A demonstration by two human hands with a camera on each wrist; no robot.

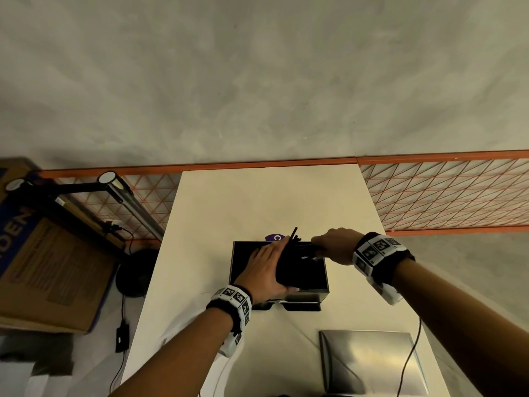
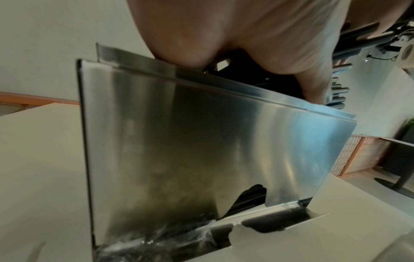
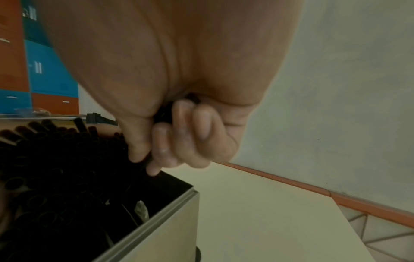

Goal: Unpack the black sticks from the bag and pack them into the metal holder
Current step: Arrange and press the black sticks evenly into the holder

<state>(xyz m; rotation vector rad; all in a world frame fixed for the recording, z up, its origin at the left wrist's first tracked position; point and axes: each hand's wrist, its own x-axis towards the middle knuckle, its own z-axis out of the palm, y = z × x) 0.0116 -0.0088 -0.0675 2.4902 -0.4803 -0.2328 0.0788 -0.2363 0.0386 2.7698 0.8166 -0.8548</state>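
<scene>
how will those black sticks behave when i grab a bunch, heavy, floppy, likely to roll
Probably light: the black sticks show open round ends, so they look hollow. Likely to roll and slide apart, being round; one juts above the bundle at the left hand. They look straight and fairly stiff in the grip of the right hand.

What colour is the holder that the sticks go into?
Silver: the metal holder is bare, brushed and shiny, with no pattern. It shows best in the left wrist view.
</scene>
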